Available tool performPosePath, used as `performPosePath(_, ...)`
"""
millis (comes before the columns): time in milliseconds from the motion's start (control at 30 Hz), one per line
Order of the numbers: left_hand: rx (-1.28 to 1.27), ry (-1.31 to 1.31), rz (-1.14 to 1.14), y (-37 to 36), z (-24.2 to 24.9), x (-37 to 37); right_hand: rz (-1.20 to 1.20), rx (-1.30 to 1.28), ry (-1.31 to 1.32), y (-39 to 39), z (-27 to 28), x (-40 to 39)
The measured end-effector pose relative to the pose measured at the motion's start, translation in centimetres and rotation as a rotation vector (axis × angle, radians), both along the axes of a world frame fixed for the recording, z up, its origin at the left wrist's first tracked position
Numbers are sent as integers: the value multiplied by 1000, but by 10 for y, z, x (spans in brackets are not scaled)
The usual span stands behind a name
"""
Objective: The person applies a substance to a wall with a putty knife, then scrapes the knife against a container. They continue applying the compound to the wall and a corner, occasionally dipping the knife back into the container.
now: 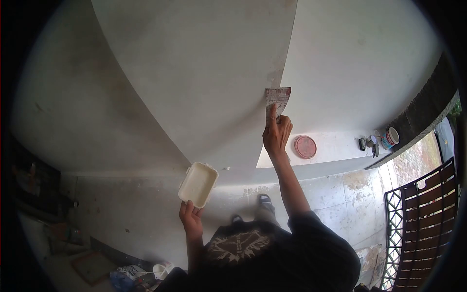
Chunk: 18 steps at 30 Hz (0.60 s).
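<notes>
My right hand [277, 135] is closed round the handle of a putty knife [278, 97], its index finger stretched along the blade. The stained blade lies against the pale wall [214, 73] at a vertical corner edge. Lower down on the left, my left hand [192, 216] grips the near end of a cream rectangular tray [198, 185], held tilted with its hollow side up. A thin pale layer seems to coat the inside of the tray.
On a white ledge to the right lie a round pink lid [305, 147], small dark items [362, 143] and a tub [390, 138]. A slatted gate [423, 224] stands at the lower right. Bags [127, 278] and a white container [162, 270] sit on the floor at lower left.
</notes>
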<state>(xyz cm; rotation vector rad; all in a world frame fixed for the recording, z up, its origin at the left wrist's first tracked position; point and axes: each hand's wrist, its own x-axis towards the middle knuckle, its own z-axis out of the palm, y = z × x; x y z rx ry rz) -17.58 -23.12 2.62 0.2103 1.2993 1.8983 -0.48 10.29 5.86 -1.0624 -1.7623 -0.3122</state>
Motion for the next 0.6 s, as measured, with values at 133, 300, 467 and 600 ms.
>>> performPosePath(133,-1,-7,2,-1,-6,-3,24,7,49,-31,1,11)
performPosePath(300,-5,0,-40,-1,-4,-6,51,169,141,-27,54,7)
performPosePath(467,-21,-12,-44,0,5,-4,65,202,94,9,52,-13)
performPosePath(600,6,-18,-36,0,-6,-7,57,-76,-18,-16,2,-9)
